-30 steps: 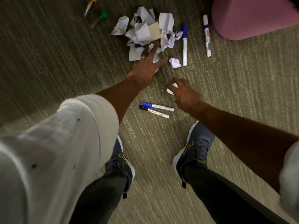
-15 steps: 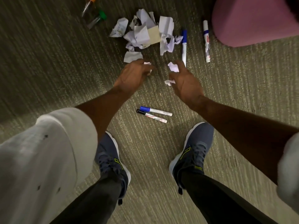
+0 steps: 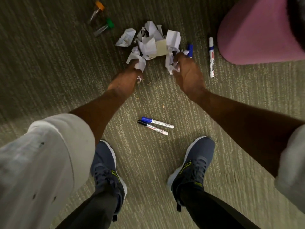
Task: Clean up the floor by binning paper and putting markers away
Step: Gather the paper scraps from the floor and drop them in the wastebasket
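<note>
A heap of crumpled white paper scraps [image 3: 151,42] lies on the carpet ahead of me. My left hand [image 3: 127,78] grips scraps at the heap's near left edge. My right hand [image 3: 186,71] grips scraps at its near right edge. A blue-capped marker [image 3: 190,50] lies partly hidden behind my right hand. Another blue-banded marker [image 3: 211,57] rests further right. Two markers, one blue-capped [image 3: 156,122] and one black-capped [image 3: 152,127], lie side by side between my hands and my shoes.
A pink bin [image 3: 257,30] stands at the upper right, close to the right marker. An orange-capped marker [image 3: 96,11] and a green-capped one [image 3: 104,27] lie at the upper left. My two grey shoes [image 3: 193,162] stand on the green-grey carpet [image 3: 49,63].
Both hands have reached forward from the small loose scraps into the heap's near edge and closed on paper. The small scraps on the carpet in front of the heap are gone.
</note>
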